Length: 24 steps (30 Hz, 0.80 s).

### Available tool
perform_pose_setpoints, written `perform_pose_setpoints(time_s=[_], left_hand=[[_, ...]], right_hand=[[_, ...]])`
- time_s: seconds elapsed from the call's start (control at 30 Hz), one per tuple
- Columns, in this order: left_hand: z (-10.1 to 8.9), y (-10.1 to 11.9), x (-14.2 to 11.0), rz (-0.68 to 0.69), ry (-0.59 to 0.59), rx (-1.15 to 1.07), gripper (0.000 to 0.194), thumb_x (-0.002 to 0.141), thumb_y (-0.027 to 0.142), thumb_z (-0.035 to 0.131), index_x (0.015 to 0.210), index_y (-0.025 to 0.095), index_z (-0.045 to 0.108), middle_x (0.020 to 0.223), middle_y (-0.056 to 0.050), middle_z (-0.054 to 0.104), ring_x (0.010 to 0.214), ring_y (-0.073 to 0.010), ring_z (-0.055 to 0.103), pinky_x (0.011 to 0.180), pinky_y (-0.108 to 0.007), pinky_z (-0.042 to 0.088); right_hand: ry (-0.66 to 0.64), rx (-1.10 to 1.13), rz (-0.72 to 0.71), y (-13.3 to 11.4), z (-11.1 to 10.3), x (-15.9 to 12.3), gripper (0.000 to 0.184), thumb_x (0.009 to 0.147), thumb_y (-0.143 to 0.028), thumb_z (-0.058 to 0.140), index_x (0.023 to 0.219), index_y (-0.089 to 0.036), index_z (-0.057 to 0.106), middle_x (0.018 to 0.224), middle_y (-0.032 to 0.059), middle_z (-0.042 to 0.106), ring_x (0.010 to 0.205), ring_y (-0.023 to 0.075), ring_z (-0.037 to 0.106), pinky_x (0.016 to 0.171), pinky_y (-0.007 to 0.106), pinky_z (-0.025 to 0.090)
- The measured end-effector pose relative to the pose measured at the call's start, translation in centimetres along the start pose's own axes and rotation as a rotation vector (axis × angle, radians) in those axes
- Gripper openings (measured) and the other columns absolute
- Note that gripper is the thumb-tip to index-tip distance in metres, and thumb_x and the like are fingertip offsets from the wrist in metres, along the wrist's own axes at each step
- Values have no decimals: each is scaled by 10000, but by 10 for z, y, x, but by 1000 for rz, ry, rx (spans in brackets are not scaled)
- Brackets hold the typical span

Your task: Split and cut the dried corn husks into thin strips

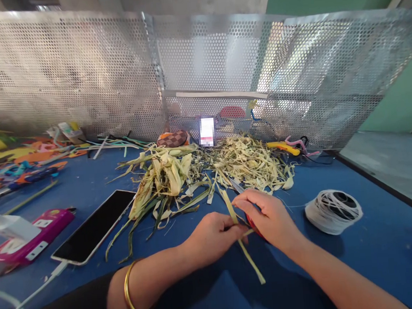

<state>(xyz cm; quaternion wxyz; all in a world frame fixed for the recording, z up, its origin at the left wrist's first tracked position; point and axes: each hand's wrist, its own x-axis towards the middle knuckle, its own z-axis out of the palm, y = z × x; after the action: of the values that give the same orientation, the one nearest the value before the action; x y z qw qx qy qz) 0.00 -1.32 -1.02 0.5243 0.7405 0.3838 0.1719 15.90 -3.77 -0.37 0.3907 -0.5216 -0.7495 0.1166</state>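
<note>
My left hand pinches a pale yellow-green corn husk strip between thumb and fingers. The strip runs upward past the fingers and hangs down below them, and a second thin piece crosses toward my right hand. My right hand is wrapped round scissors with red handles, their blades pointing away to the upper left. Part of the handles is hidden by the fingers. Just beyond my hands lie a bundle of corn husks and a heap of shredded husk strips.
A spool of white thread stands at the right. On the left are a phone with a cable and a magenta power strip. A perforated metal screen borders the back, with a yellow-handled tool near it.
</note>
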Motion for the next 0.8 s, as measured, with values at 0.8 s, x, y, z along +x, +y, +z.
perform_pose_setpoints(time_s=[0.8], left_hand=[[-10,-6,12,-196,254,-726,273,626,370,734,675,118,641,597,-3,591,506,-80,504,541,-216,404]], right_hand=[[174,-597,-515,11,-8,-2,211,901,-174,486,1057,-169,628,910,77,670,860,193,578,833,365,384]])
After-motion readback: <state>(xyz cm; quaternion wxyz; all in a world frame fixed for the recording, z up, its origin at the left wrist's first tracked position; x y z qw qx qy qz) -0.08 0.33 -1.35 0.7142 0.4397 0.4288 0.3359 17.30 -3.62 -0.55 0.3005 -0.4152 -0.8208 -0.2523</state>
